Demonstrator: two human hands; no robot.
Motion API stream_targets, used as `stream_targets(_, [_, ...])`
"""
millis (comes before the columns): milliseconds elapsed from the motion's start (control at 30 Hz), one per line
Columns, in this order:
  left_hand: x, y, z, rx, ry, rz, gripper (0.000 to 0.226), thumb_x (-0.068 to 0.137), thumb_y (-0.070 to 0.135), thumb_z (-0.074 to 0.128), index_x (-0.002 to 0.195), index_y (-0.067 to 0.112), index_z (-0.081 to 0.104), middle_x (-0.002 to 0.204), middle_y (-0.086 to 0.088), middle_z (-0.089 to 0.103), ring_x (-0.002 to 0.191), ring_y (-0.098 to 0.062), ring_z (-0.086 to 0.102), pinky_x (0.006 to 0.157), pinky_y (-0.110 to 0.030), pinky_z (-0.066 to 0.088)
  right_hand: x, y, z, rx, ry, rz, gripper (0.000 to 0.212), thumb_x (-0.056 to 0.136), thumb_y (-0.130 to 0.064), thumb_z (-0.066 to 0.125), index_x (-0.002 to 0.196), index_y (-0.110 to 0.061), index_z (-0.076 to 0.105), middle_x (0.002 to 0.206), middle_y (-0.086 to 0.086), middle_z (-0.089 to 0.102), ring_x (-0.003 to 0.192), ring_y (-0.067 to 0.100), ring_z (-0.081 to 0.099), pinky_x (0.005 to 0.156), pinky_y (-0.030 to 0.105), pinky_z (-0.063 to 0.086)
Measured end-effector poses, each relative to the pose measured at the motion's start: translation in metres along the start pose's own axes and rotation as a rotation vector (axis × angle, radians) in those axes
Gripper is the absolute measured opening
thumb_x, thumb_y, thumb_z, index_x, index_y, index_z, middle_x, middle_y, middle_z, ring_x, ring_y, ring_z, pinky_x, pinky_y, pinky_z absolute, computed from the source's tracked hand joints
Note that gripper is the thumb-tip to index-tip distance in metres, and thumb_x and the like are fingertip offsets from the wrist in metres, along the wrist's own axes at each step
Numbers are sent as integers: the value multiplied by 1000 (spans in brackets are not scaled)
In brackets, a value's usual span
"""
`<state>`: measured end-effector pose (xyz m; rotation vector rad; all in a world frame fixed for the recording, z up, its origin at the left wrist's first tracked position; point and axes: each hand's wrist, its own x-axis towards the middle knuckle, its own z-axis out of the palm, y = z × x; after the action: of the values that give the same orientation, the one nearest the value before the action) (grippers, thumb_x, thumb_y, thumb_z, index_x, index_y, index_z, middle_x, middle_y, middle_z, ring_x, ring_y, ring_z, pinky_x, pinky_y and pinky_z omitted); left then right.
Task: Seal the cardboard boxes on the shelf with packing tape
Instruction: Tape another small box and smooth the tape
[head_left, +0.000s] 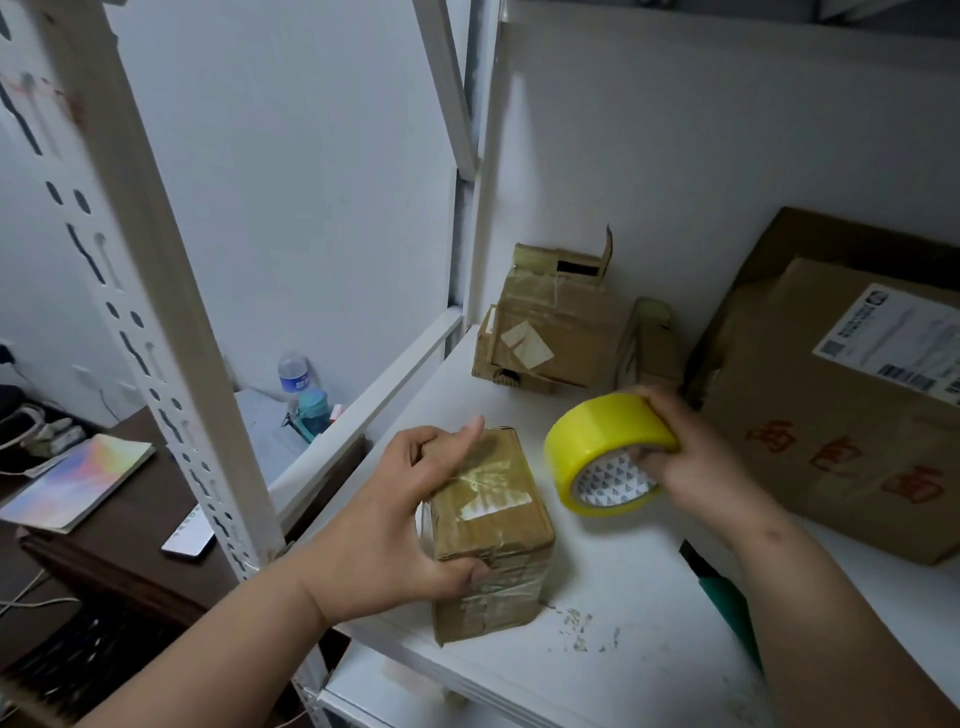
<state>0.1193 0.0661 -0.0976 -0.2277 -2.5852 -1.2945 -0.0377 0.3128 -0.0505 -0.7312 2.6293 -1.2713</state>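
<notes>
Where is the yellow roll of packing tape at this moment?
The yellow roll of packing tape is right of centre in the head view, held by the right hand above the white shelf, beside the small brown cardboard box.

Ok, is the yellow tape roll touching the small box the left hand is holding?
Apart. In the head view, white shelf shows between the tape roll, held up by the right hand, and the small box gripped by the left hand.

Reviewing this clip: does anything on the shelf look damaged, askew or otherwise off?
Yes. The small box at the back is battered: a torn flap stands up, its top gapes open and its paper label is peeling. The shelf has flaky residue or chipped paint near its front edge. The box under the left hand is creased but closed.
</notes>
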Motion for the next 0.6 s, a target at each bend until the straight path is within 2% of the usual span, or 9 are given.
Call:
stream_targets(100, [0,3,-10,106,-61,6,96,66,59,79,146,57,25,142,20,22,138,-1,28,113,-30,36,-2,12,18,43,-8,8,53,90,3,61,128,-33,50,127,4,56,115,24,53,88,29,43])
stream_targets(167, [4,18,-19,286,-111,13,98,65,69,74,148,52,26,154,22,4,143,2,18,116,-25,30,-3,11,26,56,-25,-25,54,90,3,62,113,-44,49,116,-3,55,107,18,53,80,22,44])
stream_targets(233, [11,39,-26,541,-207,-35,103,64,75,68,150,42,21,158,25,-17,149,-1,1,119,-30,24,-4,5,29,66,-33,-59,62,89,5,62,101,-52,43,109,-6,55,99,14,52,71,10,42])
stream_targets(267, [15,49,-26,663,-253,-72,107,64,79,65,150,37,17,159,22,-20,149,-3,-5,121,-36,22,-4,2,30,56,-36,-78,64,88,7,61,101,-53,43,111,-5,56,99,14,53,71,8,40])
stream_targets(333, [22,61,-18,775,-306,-136,116,64,84,60,150,29,5,162,15,-14,151,-9,-5,120,-43,23,-4,-4,30,20,-58,-116,67,86,10,59,103,-53,45,117,-2,56,104,16,53,75,12,41])
stream_targets(400, [25,63,-9,776,-307,-149,121,66,83,60,151,33,-10,162,11,-3,149,-16,3,118,-40,28,-5,-12,32,0,-72,-139,68,85,10,58,105,-53,45,122,1,55,107,17,53,79,23,42])
stream_targets(467, [24,57,-7,732,-270,-142,126,66,80,64,150,40,-21,155,10,8,141,-17,12,113,-33,31,-8,-16,33,-3,-62,-163,69,85,8,60,107,-56,44,125,1,55,108,17,53,80,24,42])
stream_targets(533, [21,49,-11,628,-210,-126,128,61,80,67,150,46,-18,147,14,14,137,-12,16,114,-28,28,-12,-17,29,32,-43,-171,66,83,-4,69,116,-55,45,128,-4,55,109,14,55,82,24,43])
stream_targets(600, [19,42,-18,427,-136,-109,123,54,81,67,148,56,-9,139,22,16,135,-3,18,114,-20,25,-16,-18,22,260,-32,-106,65,70,-20,81,118,-54,53,123,-10,61,107,14,62,85,28,50])
